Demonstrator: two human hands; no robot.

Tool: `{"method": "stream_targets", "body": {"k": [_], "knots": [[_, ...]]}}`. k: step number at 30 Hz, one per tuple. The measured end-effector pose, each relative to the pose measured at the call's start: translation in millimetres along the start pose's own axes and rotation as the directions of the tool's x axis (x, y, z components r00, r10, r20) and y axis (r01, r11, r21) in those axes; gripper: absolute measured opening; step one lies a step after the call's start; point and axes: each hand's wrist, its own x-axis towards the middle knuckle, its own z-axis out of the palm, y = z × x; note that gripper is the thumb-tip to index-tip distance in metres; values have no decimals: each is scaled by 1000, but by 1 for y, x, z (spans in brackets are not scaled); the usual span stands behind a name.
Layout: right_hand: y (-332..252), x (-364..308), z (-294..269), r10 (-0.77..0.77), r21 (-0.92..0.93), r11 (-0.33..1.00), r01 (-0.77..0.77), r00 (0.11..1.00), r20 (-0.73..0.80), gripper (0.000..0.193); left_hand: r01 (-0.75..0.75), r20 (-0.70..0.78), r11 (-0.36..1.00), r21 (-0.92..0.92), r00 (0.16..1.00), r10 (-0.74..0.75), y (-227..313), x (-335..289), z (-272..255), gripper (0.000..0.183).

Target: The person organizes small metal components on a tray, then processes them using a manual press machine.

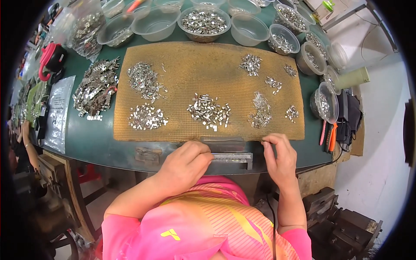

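Note:
A narrow metal channel lies along the table's near edge, with a short arm bent down at its right end. My left hand is closed at the channel's left end, its fingertips touching there. What sits between those fingers is too small to tell. Right of the channel, my right hand is curled, with thumb and fingertips drawn together by the mat's front edge. Anything it pinches is hidden. Beyond both hands, small silvery metal pieces lie in a loose pile on the brown textured mat.
Further piles of metal bits dot the mat. Left of it is a heap of metal strips. Clear plastic bowls line the back and right. A dark block lies left of my hand; orange-handled pliers lie right.

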Motion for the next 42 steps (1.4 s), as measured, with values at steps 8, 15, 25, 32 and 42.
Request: {"method": "stream_targets", "body": {"k": [8, 15, 25, 32, 42], "knots": [[-22, -3, 11, -199, 133, 975, 176, 961, 194, 22, -63, 49, 997, 36, 997, 61, -1, 3, -6, 28], [-28, -5, 15, -231, 36, 973, 228, 951, 208, 23, -38, 7, 998, 46, 999, 38, 0, -1, -2, 26], [-45, -7, 11, -265, -165, 940, 298, 945, 193, 18, -33, 17, 999, 5, 999, 32, -2, 4, -7, 22], [-25, -3, 2, -198, 91, 979, 183, 958, 206, 19, 49, 33, 996, -74, 998, -47, -5, 2, -8, 18], [34, 15, 4, -161, -367, 912, 183, 983, 90, 37, -66, 63, 998, 7, 996, 65, -8, 1, -11, 23]]}}
